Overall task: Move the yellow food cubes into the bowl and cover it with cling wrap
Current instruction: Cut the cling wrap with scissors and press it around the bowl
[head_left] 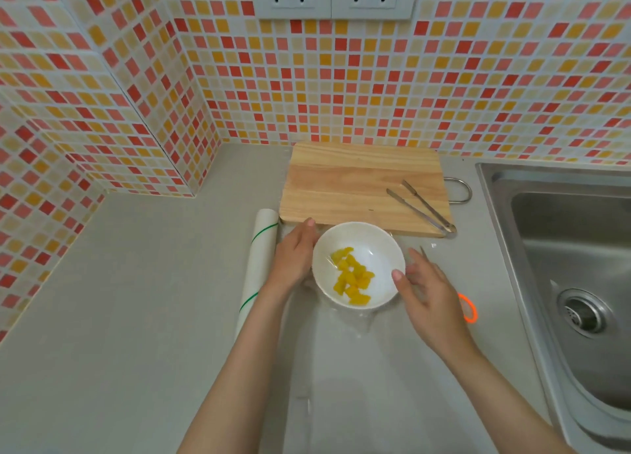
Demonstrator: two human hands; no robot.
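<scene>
A white bowl [372,245] stands on the grey counter just in front of the cutting board, with several yellow food cubes [353,277] in its bottom. A sheet of clear cling wrap [345,361] lies spread on the counter under and in front of the bowl. My left hand [295,252] cups the bowl's left side. My right hand [428,286] touches the bowl's right rim with thumb and fingers. The cling wrap roll [259,262], white with green stripes, lies just left of my left hand.
A wooden cutting board [348,183] lies behind the bowl with metal tongs [423,207] on its right part. An orange rubber band [467,308] lies right of my right hand. A steel sink [577,269] fills the right side. Tiled walls close the back and left.
</scene>
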